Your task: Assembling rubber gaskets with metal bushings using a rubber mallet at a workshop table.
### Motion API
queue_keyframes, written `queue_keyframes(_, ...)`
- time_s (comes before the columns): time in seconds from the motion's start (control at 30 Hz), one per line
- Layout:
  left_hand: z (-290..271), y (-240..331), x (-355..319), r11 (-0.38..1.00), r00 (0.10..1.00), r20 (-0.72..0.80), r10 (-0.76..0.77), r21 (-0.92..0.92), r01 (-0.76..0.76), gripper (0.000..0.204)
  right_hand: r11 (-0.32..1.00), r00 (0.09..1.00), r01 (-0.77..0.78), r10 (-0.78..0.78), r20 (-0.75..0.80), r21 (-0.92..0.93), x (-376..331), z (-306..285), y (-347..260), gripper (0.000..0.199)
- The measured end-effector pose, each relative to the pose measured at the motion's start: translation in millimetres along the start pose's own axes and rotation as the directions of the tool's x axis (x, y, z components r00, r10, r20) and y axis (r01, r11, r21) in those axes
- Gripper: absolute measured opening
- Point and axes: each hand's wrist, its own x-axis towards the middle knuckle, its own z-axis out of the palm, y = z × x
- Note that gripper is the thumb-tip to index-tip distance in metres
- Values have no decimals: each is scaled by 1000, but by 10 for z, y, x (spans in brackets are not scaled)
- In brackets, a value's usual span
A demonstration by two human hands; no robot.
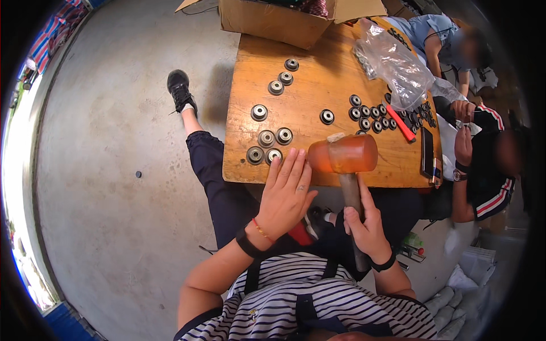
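Observation:
An orange mallet with a dark handle is gripped by my right hand, the thumb lying along the handle. Its translucent head is over the near edge of the wooden table. To the left of it, my left hand lies palm down with its fingers stretched out. Those fingertips reach a black roller with a metal bearing centre, partly covering it. Close by are three similar rollers, one of them a bearing roller. A single roller sits beyond the mallet head.
An open cardboard box stands at the far edge. Several rollers cluster at the right, beside a red-handled tool, a clear plastic bag and a dark phone-like slab. Two other people sit along the right side.

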Motion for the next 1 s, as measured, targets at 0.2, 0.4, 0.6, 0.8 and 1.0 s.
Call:
queue_keyframes(0.2,-85,-222,-225,949,899,-311,-308,-28,315,63,834,912,398,-405,64,-383,4,-54,-357,62)
queue_keyframes(0.4,-154,-288,-179,959,917,-301,-262,29,284,48,722,957,284,-255,139,-631,140,148,-63,68)
queue_keyframes(0.6,-241,-431,-201,974,905,-361,-225,-63,217,55,937,984,172,-147,105,-305,171,115,-475,67)
queue_keyframes(0.8,-265,-545,-197,949,866,-389,-315,-130,287,61,760,952,255,-90,292,-598,429,289,-364,66)
queue_keyframes(1.0,-241,-597,-313,955,870,-399,-291,-181,236,75,813,926,377,-314,210,-444,389,261,-747,64)
